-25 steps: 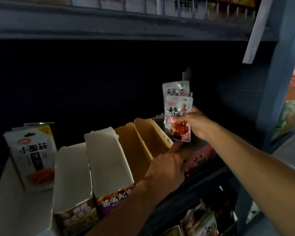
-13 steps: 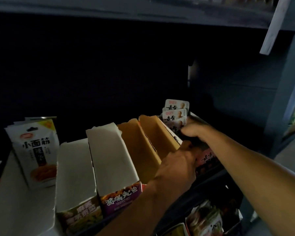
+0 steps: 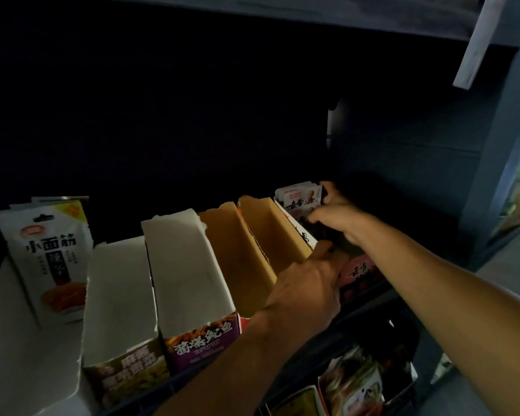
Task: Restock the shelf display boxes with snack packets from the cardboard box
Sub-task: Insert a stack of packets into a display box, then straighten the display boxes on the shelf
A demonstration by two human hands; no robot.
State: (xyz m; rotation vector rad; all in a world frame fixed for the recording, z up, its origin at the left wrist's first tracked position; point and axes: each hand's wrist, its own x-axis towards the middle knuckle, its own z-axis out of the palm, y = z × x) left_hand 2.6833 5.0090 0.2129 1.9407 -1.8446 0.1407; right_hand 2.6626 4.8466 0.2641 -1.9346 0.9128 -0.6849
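Packets [image 3: 300, 200] that I saw held up above the display box a second ago are now down inside it, only their white tops showing, and since half a second ago my right hand has sunk lower with them. I see my right hand [image 3: 335, 217] reaching over the far-right display box [image 3: 359, 270], fingers curled down around the upright snack packets at its back; the thumb shows behind the stack, so the hand grips them. My left hand [image 3: 305, 288] lies just below and to the left of the right one, palm down, fingers bent over the near wall of that same box; the fingertips are in shadow, so I cannot tell how tightly they hold. The two hands are near each other but not touching.

Left of my left hand stand two brown cardboard boxes [image 3: 252, 250], open on top, then a white-lined box with a purple front [image 3: 204, 345], then another white-lined box [image 3: 120, 298]. Farthest left of both hands stands a tall white snack bag [image 3: 50, 253] with black characters. Below my right forearm, on a lower shelf, more packets [image 3: 353, 385] lie dimly lit
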